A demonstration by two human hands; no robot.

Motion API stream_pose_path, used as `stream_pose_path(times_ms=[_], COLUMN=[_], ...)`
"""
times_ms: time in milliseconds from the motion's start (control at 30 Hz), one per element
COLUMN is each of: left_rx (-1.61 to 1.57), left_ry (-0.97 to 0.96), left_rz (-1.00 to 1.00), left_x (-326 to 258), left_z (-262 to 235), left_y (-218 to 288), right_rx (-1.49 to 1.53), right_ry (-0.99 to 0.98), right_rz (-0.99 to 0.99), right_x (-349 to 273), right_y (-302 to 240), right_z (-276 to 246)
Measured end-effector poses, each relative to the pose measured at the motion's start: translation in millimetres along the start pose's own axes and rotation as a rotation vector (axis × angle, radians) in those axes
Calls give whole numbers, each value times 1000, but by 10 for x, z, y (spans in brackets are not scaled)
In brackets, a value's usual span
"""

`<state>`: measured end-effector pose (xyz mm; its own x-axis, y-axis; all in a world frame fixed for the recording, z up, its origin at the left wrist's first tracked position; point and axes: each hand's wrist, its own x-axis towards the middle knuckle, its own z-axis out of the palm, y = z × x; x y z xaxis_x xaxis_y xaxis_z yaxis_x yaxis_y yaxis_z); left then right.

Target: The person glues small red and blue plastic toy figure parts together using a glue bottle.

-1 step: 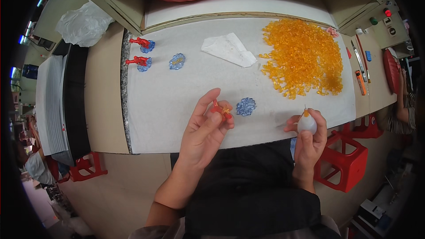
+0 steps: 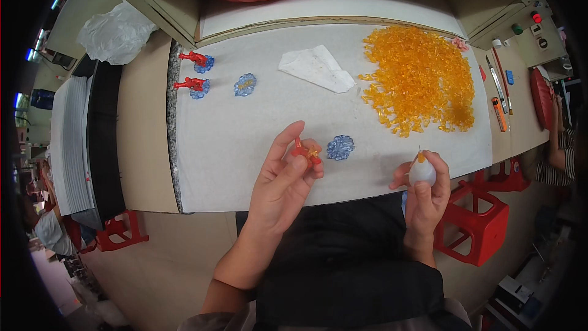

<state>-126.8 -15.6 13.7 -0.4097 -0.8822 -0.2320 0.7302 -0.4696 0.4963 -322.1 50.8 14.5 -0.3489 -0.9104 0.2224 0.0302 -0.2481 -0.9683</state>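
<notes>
My left hand (image 2: 282, 184) pinches a small red plastic piece with an orange bit (image 2: 305, 153) at its fingertips, just above the white mat (image 2: 245, 165). Right beside it, a blue flower-shaped piece (image 2: 340, 147) lies on the mat. My right hand (image 2: 424, 199) is wrapped around a small white squeeze bottle with an orange tip (image 2: 421, 170), held upright near the mat's front edge. A big heap of orange translucent pieces (image 2: 422, 79) fills the far right of the mat.
Two red pieces on blue flowers (image 2: 196, 60) (image 2: 193, 86) and a lone blue flower (image 2: 245, 84) sit at the far left. A folded white tissue (image 2: 315, 68) lies mid-back. Hand tools (image 2: 499, 101) and another person's arm (image 2: 554, 147) are on the right; red stools (image 2: 484, 217) stand below.
</notes>
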Motion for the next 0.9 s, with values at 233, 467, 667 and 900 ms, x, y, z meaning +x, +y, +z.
stream_pose_path(times_ms=[233, 467, 667, 900], left_rx=[-49, 77, 156, 131], left_ry=[-94, 56, 42, -46], left_rz=[-6, 38, 49, 43], left_x=[9, -42, -77, -123], left_z=[-116, 44, 66, 38], left_y=[-11, 14, 12, 7], right_rx=[226, 275, 295, 125], right_ry=[-98, -12, 100, 77], right_rz=[108, 160, 41, -213], right_x=[19, -27, 28, 8], right_y=[24, -36, -169, -204], right_z=[116, 187, 201, 202])
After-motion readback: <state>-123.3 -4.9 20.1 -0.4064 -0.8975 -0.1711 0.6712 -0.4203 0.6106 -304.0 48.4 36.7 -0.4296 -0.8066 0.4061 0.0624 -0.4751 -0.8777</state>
